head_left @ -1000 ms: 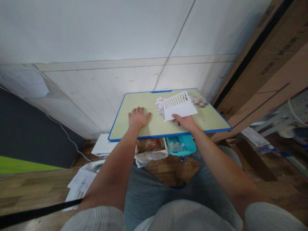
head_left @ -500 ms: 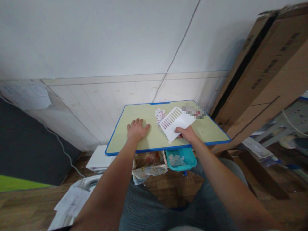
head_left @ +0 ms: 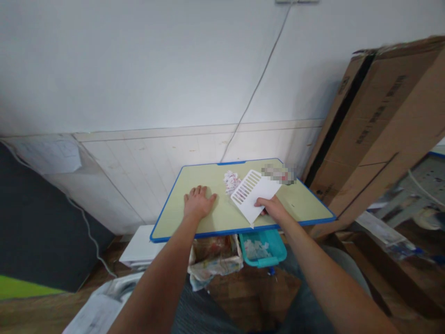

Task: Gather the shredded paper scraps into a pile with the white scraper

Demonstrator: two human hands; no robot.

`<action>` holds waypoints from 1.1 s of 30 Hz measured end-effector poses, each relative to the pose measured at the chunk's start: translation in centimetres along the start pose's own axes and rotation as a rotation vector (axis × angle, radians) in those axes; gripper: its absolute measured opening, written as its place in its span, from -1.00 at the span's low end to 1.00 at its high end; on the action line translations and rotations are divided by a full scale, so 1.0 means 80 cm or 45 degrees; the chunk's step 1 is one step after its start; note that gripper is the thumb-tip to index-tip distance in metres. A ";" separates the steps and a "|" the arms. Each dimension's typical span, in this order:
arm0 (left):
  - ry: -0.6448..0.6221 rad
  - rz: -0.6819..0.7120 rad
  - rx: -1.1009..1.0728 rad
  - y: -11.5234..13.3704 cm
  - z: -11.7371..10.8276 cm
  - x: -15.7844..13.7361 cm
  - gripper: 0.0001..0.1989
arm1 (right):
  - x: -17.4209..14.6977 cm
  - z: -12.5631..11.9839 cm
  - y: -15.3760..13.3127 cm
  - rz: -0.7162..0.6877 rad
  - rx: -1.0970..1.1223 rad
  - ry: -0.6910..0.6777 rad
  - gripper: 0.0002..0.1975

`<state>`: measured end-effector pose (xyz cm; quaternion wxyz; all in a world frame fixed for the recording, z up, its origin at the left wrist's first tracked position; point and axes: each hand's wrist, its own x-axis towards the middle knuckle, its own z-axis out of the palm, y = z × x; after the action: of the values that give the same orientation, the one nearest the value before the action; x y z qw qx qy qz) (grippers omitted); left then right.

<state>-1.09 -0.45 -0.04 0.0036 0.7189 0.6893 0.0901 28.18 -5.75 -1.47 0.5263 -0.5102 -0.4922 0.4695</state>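
**Slotted card (head_left: 264,194) turning at the paper heap (head_left: 230,180)**

We are facing a pale wall (head_left: 156,69), with a tall cardboard box (head_left: 378,125) leaning on the right. Between them and us, a yellow-green tabletop (head_left: 222,219) with a blue rim is carrying the work. Below its near edge, a lined box (head_left: 216,266) is sitting left of a teal bin (head_left: 266,263) that is holding pale pieces.

On the right half of the tabletop, we are clamping the white card in our right hand (head_left: 273,207), thumb on top. Over the last second it has been swinging round: its row of slots is now pointing to the far left, and a corner is reaching toward the near edge. Our left hand (head_left: 200,203) is staying flat with fingers spread, holding nothing, well apart from the right.

The heap is lying between our hands, on the far side, and is showing more of itself than before. We judge that the slotted edge is now meeting its near right side rather than covering it; whether they are touching, we cannot tell. A pixelated patch (head_left: 278,173) is hiding something at the far right.
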 end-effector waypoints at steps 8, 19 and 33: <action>0.004 -0.004 0.014 -0.004 0.003 0.004 -0.32 | -0.003 0.005 -0.007 0.018 0.017 -0.018 -0.83; -0.005 -0.001 0.022 -0.003 -0.001 0.002 -0.32 | -0.001 0.007 -0.006 0.018 0.017 0.021 -0.84; 0.027 0.016 0.029 -0.004 -0.001 -0.001 -0.37 | 0.007 0.010 0.005 -0.065 -0.084 0.076 -0.64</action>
<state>-1.44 -0.50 0.02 -0.0124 0.7223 0.6856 0.0898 27.44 -5.11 -1.86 0.5353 -0.5284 -0.5045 0.4240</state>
